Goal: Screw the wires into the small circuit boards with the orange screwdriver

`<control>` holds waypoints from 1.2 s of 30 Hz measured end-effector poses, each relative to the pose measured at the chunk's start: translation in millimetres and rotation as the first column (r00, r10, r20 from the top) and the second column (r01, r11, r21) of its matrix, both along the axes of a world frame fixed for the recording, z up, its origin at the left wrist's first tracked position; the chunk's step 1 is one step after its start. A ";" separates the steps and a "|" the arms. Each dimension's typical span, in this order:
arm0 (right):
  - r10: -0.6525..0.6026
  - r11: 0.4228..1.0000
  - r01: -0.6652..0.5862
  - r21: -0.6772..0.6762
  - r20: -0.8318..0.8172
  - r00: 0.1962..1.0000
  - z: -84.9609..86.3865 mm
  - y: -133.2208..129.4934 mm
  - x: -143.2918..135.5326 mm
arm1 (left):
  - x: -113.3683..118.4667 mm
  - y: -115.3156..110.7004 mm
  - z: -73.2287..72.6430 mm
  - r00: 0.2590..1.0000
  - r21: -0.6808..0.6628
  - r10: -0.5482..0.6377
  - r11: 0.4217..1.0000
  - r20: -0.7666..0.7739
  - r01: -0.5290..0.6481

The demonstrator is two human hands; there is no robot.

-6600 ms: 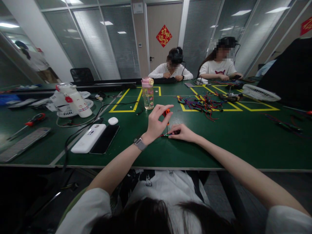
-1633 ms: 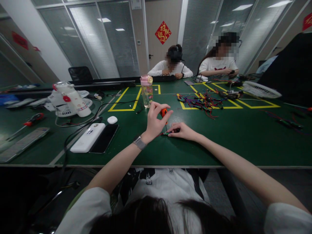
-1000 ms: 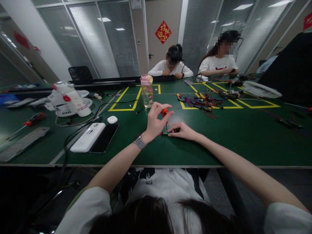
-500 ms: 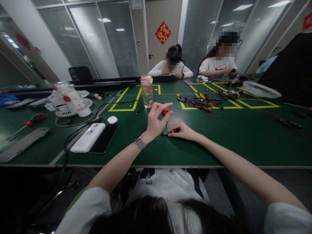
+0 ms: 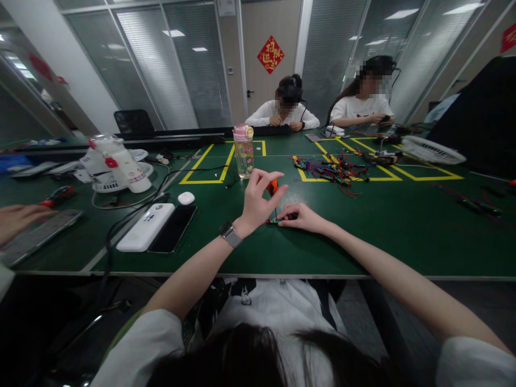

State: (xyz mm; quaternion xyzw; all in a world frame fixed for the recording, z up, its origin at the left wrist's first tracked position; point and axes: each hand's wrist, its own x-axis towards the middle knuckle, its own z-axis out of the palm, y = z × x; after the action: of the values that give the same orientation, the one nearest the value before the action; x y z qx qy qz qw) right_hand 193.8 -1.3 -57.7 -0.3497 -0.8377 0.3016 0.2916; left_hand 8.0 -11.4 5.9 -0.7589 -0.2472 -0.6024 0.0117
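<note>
A screwdriver (image 5: 273, 187) with an orange and black handle stands nearly upright, its thin shaft pointing down at a small green circuit board (image 5: 273, 221). My left hand (image 5: 260, 199), wearing a watch, is around the handle, with the index finger and thumb stretched out past it. The other fingers' contact with the handle is partly hidden. My right hand (image 5: 300, 217) rests on the table with its fingertips pinched at the board's right end, beside a small dark part. Thin wires show at the board's left side.
A pink-lidded bottle (image 5: 243, 153) stands beyond my left hand. Left lie a white power bank (image 5: 145, 228), a black phone (image 5: 172, 229) and a white earbud case (image 5: 186, 198). Wired boards (image 5: 332, 167) are heaped right of centre. Another person's hand (image 5: 24, 219) is at far left; two people sit opposite.
Another person's hand has come in at the far left, over the long grey object. The screwdriver handle has shifted slightly within my left hand; my right hand stays in place.
</note>
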 end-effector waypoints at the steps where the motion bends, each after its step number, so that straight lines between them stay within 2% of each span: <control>1: 0.001 1.000 -0.001 0.000 -0.001 1.000 -0.1 0.2 0.0 | -0.1 -0.6 -0.2 1.000 -0.012 -0.023 1.000 -0.019 0.023; 5: 0.005 1.000 -0.005 0.009 -0.003 1.000 -0.7 1.0 0.2 | 0.3 -1.8 -1.8 0.988 -0.072 -0.138 0.988 -0.070 0.133; 7: 0.003 1.000 -0.003 0.011 -0.004 1.000 -1.0 1.2 0.3 | 0.9 -1.5 -2.8 0.985 -0.090 -0.159 0.984 -0.059 0.154; 14: -0.001 1.000 0.000 0.016 0.006 1.000 -0.9 1.2 0.5 | 2.5 -2.0 -1.2 0.995 -0.036 -0.094 0.995 0.022 0.094; 26: -0.007 1.000 0.006 0.024 0.017 1.000 0.7 0.3 0.2 | 2.2 -2.6 1.1 1.000 -0.010 -0.001 1.000 -0.007 0.001; 36: -0.001 1.000 0.001 0.006 0.017 1.000 1.6 0.0 -0.2 | 1.5 -2.6 -2.0 0.995 -0.087 -0.083 0.993 -0.057 0.078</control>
State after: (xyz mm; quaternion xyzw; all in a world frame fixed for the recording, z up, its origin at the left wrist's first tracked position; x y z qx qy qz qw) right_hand 193.6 -1.3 -56.2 -0.3517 -0.8410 0.2958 0.2856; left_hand 9.5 -13.9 4.0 -0.7858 -0.2412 -0.5682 -0.0373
